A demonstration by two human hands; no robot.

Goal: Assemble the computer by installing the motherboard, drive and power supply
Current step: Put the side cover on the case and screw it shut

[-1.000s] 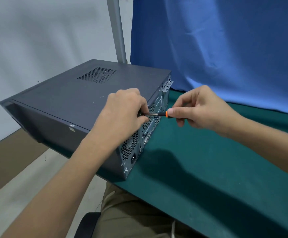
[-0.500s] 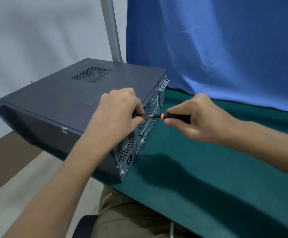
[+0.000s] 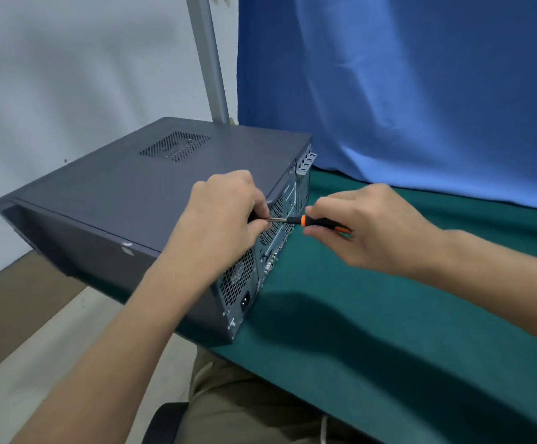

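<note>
A dark grey computer case [image 3: 126, 200] lies on its side at the left end of the green table [image 3: 373, 331], its side panel on and its vented rear face turned to the right. My left hand [image 3: 225, 219] is curled at the top rear edge of the case, its fingertips pinching the metal shaft of a black and orange screwdriver [image 3: 312, 221]. The tip is hidden behind those fingers. My right hand [image 3: 376, 229] grips the screwdriver's handle, which lies level and points left at the rear face.
The case overhangs the table's left edge above the floor. A blue curtain [image 3: 421, 84] hangs behind the table and a grey metal post [image 3: 209, 59] rises behind the case. My lap and a black chair edge [image 3: 164, 421] sit below the table's front edge.
My right hand has turned on the screwdriver handle, showing more of the black grip. The left hand stays on the shaft at the case's rear edge. The view shifted slightly.
</note>
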